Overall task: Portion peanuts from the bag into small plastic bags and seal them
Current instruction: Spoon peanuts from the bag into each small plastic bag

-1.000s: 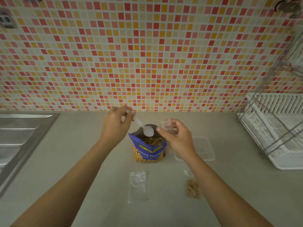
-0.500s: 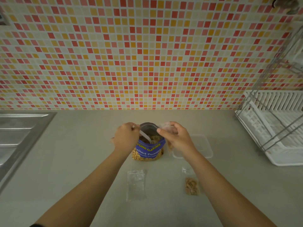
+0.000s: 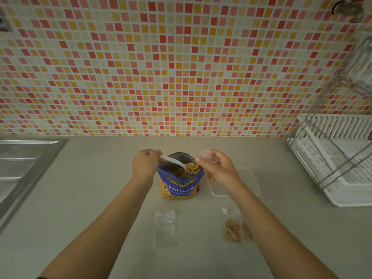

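Surface: a pale grey-beige kitchen countertop (image 3: 96, 208) is running back to a tiled wall.
Nearest, centre: an empty small clear plastic bag (image 3: 165, 228) is lying flat in front of the peanut stock.
Nearest, right: a part-filled small clear plastic bag (image 3: 233, 230) is lying flat beside the right forearm. Whether it is sealed cannot be told.
Stock: a blue stand-up bag of salted peanuts (image 3: 181, 186) is standing upright between the two hands, mouth gaping open.
Left hand (image 3: 146, 166): fingers are curling round the handle end of a white plastic spoon (image 3: 175, 161). Its bowl, heaped with peanuts, is hovering over the stock bag's mouth, close to the right fingertips.
Right hand (image 3: 219, 170): thumb and fingers are pinching the top of a held small clear plastic bag (image 3: 206, 156), just right of the stock bag. Peanuts seem to be showing low inside it.
Behind the right wrist: a clear rectangular plastic container (image 3: 248, 184) is sitting on the countertop, partly hidden.
Far right: a white plastic dish rack with wire frame (image 3: 332, 158) is standing against the wall.
Far left: a stainless steel sink (image 3: 20, 168) is adjoining the countertop.
Background: a red, orange and cream mosaic tile wall (image 3: 181, 67) is filling the upper view.
Risk: the heaped spoon is likely heading for a narrow, limp opening. If the pinch is letting the mouth sag shut, or the spoon is tipping early, peanuts may be scattering over the countertop.
Risk, secondary: a nudge from either wrist could be toppling the open stock bag.
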A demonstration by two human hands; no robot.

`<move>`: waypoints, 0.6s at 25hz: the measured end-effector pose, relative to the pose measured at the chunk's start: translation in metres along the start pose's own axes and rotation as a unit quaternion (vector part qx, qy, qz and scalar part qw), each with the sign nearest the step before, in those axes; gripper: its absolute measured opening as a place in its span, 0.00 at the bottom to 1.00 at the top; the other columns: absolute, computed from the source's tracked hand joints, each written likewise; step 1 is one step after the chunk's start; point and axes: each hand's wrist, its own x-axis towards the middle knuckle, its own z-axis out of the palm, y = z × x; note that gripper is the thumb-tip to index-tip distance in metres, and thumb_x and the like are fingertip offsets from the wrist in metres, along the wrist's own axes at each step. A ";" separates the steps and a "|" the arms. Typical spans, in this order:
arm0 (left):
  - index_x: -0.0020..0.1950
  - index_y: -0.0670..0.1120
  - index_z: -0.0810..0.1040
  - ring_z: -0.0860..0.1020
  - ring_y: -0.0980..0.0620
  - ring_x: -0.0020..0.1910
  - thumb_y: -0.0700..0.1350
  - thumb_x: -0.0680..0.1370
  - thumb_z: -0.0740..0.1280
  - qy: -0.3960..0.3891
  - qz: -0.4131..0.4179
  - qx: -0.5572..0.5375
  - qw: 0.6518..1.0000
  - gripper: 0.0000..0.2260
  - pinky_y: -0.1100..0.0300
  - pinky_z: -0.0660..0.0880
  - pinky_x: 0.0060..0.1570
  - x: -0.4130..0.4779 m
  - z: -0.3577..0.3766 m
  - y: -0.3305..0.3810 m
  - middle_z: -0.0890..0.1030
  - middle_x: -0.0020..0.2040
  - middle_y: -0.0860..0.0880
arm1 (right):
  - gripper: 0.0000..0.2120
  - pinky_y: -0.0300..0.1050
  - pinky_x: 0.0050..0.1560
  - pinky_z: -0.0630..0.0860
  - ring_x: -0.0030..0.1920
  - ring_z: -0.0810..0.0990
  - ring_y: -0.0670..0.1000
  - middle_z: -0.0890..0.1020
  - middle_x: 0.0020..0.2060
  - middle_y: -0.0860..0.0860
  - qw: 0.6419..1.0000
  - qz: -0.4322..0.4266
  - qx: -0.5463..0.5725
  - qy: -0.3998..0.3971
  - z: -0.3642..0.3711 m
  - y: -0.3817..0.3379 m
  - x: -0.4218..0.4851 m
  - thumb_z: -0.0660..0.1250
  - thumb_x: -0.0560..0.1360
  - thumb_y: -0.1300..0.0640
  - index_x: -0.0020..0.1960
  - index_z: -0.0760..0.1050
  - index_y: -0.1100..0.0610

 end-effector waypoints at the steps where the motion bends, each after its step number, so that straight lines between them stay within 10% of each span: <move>1: 0.46 0.41 0.79 0.73 0.52 0.41 0.45 0.79 0.60 -0.002 -0.007 -0.012 1.000 0.11 0.55 0.67 0.42 0.002 -0.002 0.000 0.78 0.39 0.47 | 0.26 0.34 0.43 0.73 0.54 0.76 0.44 0.76 0.58 0.46 1.000 -0.003 -0.003 0.004 -0.001 -0.002 -0.001 0.73 0.68 0.47 0.62 0.72 0.53; 10: 0.57 0.41 0.78 0.72 0.50 0.52 0.47 0.79 0.59 0.040 -0.004 -0.028 0.999 0.13 0.56 0.62 0.52 0.020 -0.037 0.001 0.80 0.42 0.48 | 0.26 0.33 0.43 0.71 0.51 0.77 0.47 0.78 0.52 0.46 0.983 -0.090 -0.158 0.018 0.005 -0.007 -0.006 0.75 0.66 0.47 0.61 0.73 0.52; 15: 0.39 0.49 0.76 0.72 0.47 0.60 0.46 0.78 0.61 0.036 -0.001 -0.074 0.997 0.09 0.53 0.60 0.55 0.020 -0.053 0.027 0.79 0.55 0.46 | 0.29 0.36 0.48 0.71 0.49 0.75 0.44 0.78 0.52 0.46 0.946 -0.149 -0.288 0.012 0.014 -0.008 -0.010 0.74 0.65 0.45 0.62 0.73 0.54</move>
